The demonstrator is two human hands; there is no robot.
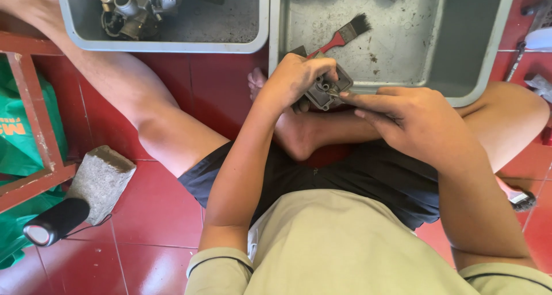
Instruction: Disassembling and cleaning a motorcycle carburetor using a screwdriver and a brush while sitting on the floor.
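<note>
Red floor tiles [155, 209] surround 2 grey tubs [261, 19], both cut off above. Left hand [296, 76] clasps a grey metal part [326, 89], half hidden; right hand [411, 119] pinches a thin tool tip against it

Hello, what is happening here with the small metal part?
A person sits on a red tiled floor and works on a small grey metal part. The left hand grips it, and the right hand reaches its fingertips into it, perhaps with a thin tool. Ahead, one grey tray holds a red-handled brush; another tray holds more engine parts.
</note>
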